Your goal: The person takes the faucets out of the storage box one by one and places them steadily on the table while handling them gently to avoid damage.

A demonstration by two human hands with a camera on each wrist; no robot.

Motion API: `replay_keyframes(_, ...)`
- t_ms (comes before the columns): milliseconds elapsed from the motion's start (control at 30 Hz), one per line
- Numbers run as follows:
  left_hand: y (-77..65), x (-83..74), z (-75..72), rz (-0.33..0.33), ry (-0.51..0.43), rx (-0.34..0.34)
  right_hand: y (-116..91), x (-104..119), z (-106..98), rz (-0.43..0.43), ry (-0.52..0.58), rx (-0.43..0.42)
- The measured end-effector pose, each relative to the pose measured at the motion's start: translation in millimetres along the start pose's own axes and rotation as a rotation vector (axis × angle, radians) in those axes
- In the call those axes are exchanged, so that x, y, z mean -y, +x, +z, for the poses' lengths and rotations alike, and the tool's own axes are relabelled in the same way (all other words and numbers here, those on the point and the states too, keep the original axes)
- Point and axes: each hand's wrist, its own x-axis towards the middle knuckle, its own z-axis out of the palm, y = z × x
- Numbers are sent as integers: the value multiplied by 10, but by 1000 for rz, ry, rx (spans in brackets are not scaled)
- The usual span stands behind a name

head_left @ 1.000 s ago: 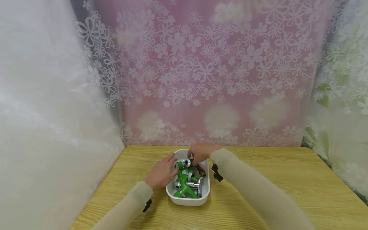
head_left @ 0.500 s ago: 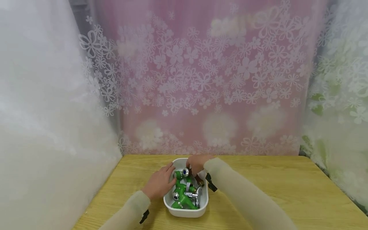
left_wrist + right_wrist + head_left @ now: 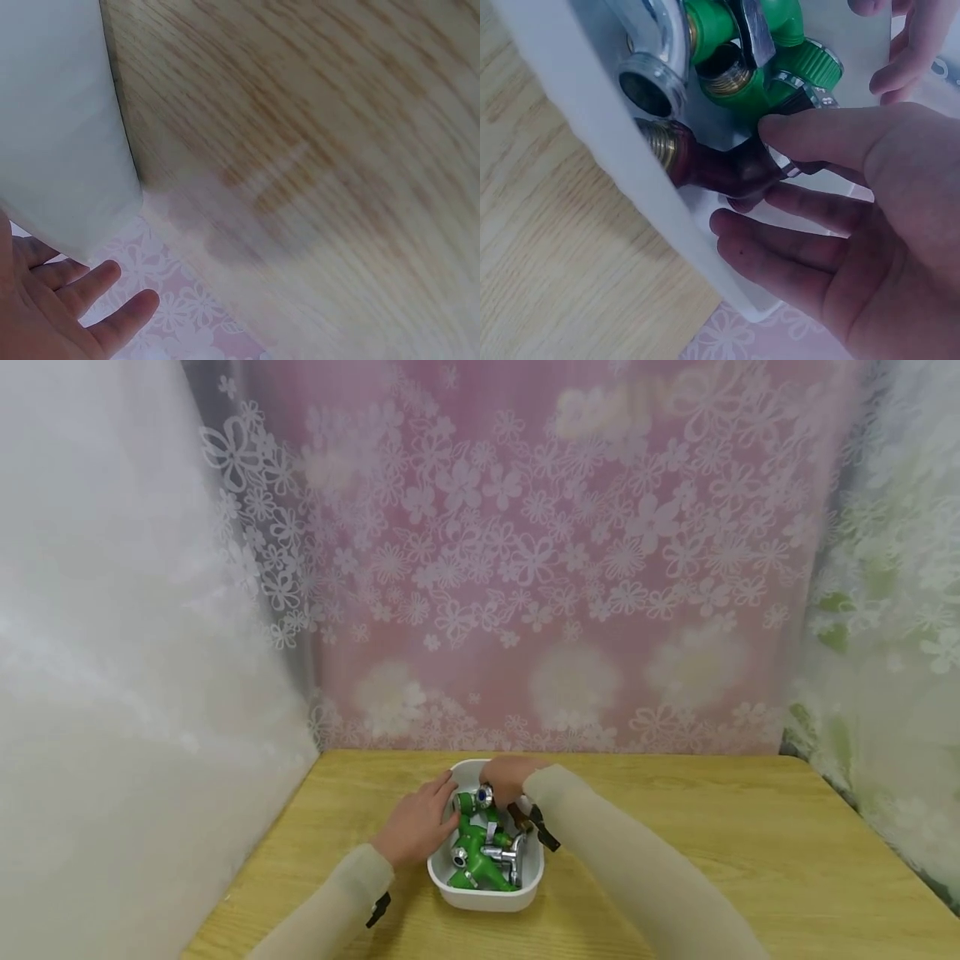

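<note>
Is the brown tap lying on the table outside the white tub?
No, the brown tap is inside the white tub, along with green taps.

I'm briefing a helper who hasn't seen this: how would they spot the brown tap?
On the wooden table sits a white tub. Toward its far right, the right hand holds the brown tap. Unlike the green taps and the chrome tap nearby, its body is dark brown, ending in brass-coloured threads.

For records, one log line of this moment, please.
left fingers: at white tub rim; right fingers: around brown faucet; inside: green fittings, chrome faucet
</note>
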Motion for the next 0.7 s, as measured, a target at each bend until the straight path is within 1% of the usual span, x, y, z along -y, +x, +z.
replay_keyframes(100, 4, 1, -27, 2, 0, 8, -4, 5, -51, -29, -22, -3)
replay_keyframes(200, -12, 11, -32, -6, 15, 27, -13, 17, -79, -73, -10, 10)
replay_keyframes(333, -14, 2, -38, -12, 27, 33, -48, 1, -96, -125, 8, 6)
replay_keyframes(467, -5, -15, -57, -9, 22, 31, -74, -35, -92, -140, 33, -19)
replay_keyframes(567, 2, -21, -63, -10, 27, 38, -84, -59, -91, -147, 62, -9)
replay_keyframes(700, 18, -11, -47, -12, 37, 40, -106, -62, -117, -149, 64, 9)
